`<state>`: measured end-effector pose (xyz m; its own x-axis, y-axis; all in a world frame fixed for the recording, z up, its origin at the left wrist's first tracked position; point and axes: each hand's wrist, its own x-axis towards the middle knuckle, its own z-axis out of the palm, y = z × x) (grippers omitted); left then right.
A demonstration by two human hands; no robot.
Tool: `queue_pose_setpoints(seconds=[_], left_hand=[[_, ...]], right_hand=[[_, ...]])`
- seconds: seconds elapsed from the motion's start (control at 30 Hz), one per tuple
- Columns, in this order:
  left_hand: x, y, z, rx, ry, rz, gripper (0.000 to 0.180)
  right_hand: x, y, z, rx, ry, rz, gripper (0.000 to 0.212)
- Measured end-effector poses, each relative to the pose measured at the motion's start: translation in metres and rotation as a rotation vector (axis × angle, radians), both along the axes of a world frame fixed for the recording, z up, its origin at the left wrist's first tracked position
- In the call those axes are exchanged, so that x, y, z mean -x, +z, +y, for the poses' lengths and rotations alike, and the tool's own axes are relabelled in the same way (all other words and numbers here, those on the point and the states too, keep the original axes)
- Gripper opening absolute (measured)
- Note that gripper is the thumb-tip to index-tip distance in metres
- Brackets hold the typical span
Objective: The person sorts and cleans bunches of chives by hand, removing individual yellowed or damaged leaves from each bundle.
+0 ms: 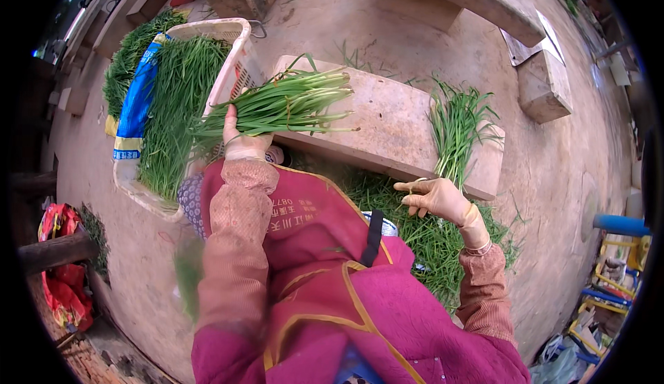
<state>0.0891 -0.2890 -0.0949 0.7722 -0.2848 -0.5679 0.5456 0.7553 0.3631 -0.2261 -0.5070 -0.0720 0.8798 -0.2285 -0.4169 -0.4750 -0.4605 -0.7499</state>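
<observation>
My left hand (245, 142), in a pale thin glove, is closed round a bunch of garlic chives (294, 100). Its pale stem ends point right, above a low concrete bench (377, 118); the leaf tips trail toward the plastic basket (238, 69) at left. My right hand (437, 199), gloved too, is at the bench's near edge, thumb and forefinger pinched together. Whether something thin is between them is too small to tell. Just beyond that hand, a smaller bunch of chives (458, 132) lies across the bench's right end.
Many chives (183, 100) fill the basket, with a blue bag (140, 104) along its side. Loose leaves (436, 246) lie in a heap below my right hand. Another concrete bench (477, 0) stands beyond. A red bag (66, 277) is at far left, a blue pipe (622, 224) at far right.
</observation>
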Motion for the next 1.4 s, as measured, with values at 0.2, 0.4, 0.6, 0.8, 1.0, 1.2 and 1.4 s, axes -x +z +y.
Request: queue_pose_setpoints(seconds=[0.2,0.4,0.6,0.8,1.0,1.2,1.4], left_hand=[[0.011,-0.003,-0.001,0.078,-0.057,0.051,0.042],[0.025,-0.009,-0.004,0.139,-0.104,0.055,0.041],[0.004,-0.032,0.031,0.071,-0.114,0.026,0.043],[0.0,-0.02,0.033,-0.013,-0.008,0.074,0.042],[0.009,-0.016,0.035,0.061,-0.034,0.064,0.04],[0.015,-0.016,0.03,0.229,-0.082,-0.018,0.041],[0.02,-0.021,0.042,0.293,-0.116,0.011,0.039]], right_hand=[[-0.061,-0.002,0.045,-0.306,-0.311,-0.11,0.043],[-0.112,0.014,0.063,-0.614,-0.179,-0.438,0.029],[-0.052,0.019,0.042,-1.137,-0.07,-0.359,0.029],[0.007,0.004,0.015,-0.044,0.008,-0.143,0.037],[-0.026,0.0,0.027,-0.207,-0.437,-0.409,0.024],[-0.087,-0.017,0.053,-0.745,-0.296,-0.237,0.032],[-0.109,-0.013,0.075,-0.94,-0.363,-0.143,0.027]])
